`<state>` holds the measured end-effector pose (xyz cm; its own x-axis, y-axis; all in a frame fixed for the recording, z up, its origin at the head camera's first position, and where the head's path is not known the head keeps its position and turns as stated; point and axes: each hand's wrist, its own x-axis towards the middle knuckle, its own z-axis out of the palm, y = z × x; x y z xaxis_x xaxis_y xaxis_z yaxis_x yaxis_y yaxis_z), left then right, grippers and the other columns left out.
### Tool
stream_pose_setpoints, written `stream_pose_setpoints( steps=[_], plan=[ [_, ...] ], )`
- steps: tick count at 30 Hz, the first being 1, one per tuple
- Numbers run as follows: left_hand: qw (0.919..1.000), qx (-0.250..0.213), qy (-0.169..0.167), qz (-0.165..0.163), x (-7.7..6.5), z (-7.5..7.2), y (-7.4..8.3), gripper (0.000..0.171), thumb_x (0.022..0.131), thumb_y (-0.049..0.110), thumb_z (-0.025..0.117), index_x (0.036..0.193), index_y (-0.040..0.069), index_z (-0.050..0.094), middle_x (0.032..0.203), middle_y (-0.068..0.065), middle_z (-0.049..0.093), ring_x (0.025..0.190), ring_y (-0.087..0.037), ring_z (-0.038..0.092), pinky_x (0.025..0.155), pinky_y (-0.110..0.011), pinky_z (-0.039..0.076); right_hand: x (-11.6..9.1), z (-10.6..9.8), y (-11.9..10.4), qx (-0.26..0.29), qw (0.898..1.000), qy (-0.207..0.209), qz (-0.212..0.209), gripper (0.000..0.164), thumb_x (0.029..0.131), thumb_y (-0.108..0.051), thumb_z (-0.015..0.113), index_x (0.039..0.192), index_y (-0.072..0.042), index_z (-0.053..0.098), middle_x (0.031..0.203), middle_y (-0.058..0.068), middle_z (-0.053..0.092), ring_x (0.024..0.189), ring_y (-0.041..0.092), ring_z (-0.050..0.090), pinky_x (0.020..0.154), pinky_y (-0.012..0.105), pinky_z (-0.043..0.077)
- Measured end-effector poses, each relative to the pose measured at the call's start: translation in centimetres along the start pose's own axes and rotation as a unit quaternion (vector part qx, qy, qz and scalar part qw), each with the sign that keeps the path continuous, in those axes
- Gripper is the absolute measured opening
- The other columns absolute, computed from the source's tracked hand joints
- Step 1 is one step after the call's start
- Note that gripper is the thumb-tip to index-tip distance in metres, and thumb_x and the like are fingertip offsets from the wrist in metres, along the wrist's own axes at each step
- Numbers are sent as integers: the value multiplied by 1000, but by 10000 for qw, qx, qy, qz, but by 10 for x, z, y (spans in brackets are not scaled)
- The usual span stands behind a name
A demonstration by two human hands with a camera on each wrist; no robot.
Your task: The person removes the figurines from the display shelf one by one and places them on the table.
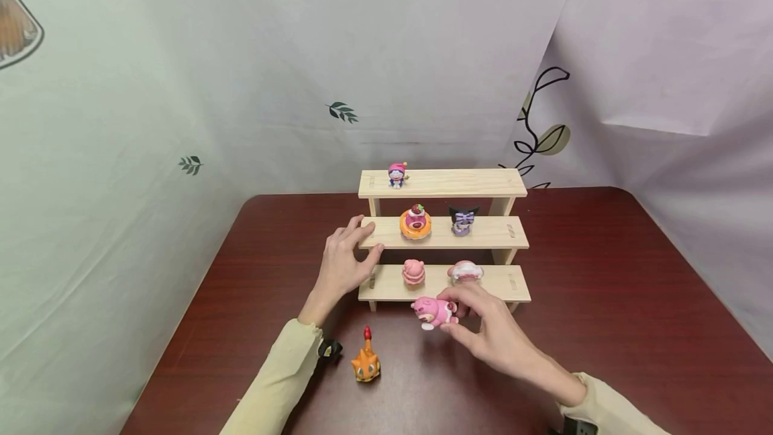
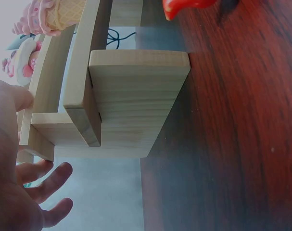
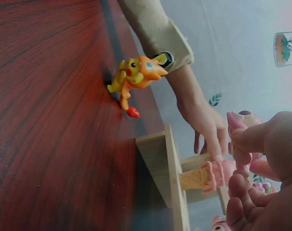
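A: Layout, biggest first?
B: Dark red-brown surface (image 1: 604, 327) under everything. Three-tier wooden stand (image 1: 492, 234) on it, lowest tier just ahead of the right grip (image 1: 490, 329).
A: Left grip (image 1: 345, 259)?
B: Ahead and left of the right one, on the stand. Thumb at the front edge of the middle tier, fingers over its left end. Looks like a light steadying hold; can't tell how hard.
A: Right grip state?
B: Narrow, holding the pink bear figure (image 1: 433, 313). Thumb on the near side, fingers on the far side, pinched at its right end. Rest of it sticks out left of the fingertips.
A: Long axis?
B: Left-right, roughly parallel to the tiers, face end pointing away from the right grip. I'd say that's the key relation: axis runs along the tier, with the figure at its front edge.
A: Neighbours?
B: Ahead on the lowest tier: pink ice-cream-cone figure (image 1: 413, 272) to the left of the right grip, white-and-pink figure (image 1: 467, 271) just beyond its fingers. The bear lines up with the stretch between them.
A: Anything loose?
B: Orange figure (image 1: 366, 362), on the surface, left of the right grip and nearer the person. Neither grip touches it.
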<state>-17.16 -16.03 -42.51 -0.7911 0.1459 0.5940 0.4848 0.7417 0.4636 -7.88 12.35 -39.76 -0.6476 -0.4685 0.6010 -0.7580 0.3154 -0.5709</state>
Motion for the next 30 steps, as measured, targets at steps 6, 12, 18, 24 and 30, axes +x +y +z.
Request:
stream_pose_setpoints(
  steps=[6,12,18,24,30],
  plan=[
    [10000,24,38,74,1,-1,1,47,86,29,72,125,3,70,134,-23,59,106,-44,60,92,-63,40,-5,6,2,97,9999,115,62,43,73,4,83,109,-13,68,95,-8,61,76,9,55,68,18,43],
    [10000,19,-11,17,2,-2,3,47,86,28,73,126,3,69,135,-22,58,108,-45,60,93,-63,40,-10,13,5,160,9997,200,52,43,71,5,82,109,-10,68,98,-5,62,76,9,56,68,19,45],
    [10000,14,41,85,2,-2,3,47,86,28,72,125,3,70,133,-23,59,107,-44,60,92,-63,40,-13,18,6,203,9993,277,120,43,71,4,83,109,-10,68,97,-6,62,75,9,56,67,19,45],
    [10000,-11,59,79,1,-2,3,46,85,28,72,124,2,70,133,-24,59,107,-45,60,92,-63,40,-18,24,7,239,9992,196,247,43,73,3,84,109,-13,68,94,-8,61,75,9,57,64,27,49],
    [10000,-2,32,41,0,-2,2,46,85,28,73,124,3,70,134,-23,59,107,-45,60,92,-63,40,-24,31,7,312,9987,104,378,43,73,2,84,110,-13,68,96,-8,61,76,9,57,63,30,50]
  ],
)
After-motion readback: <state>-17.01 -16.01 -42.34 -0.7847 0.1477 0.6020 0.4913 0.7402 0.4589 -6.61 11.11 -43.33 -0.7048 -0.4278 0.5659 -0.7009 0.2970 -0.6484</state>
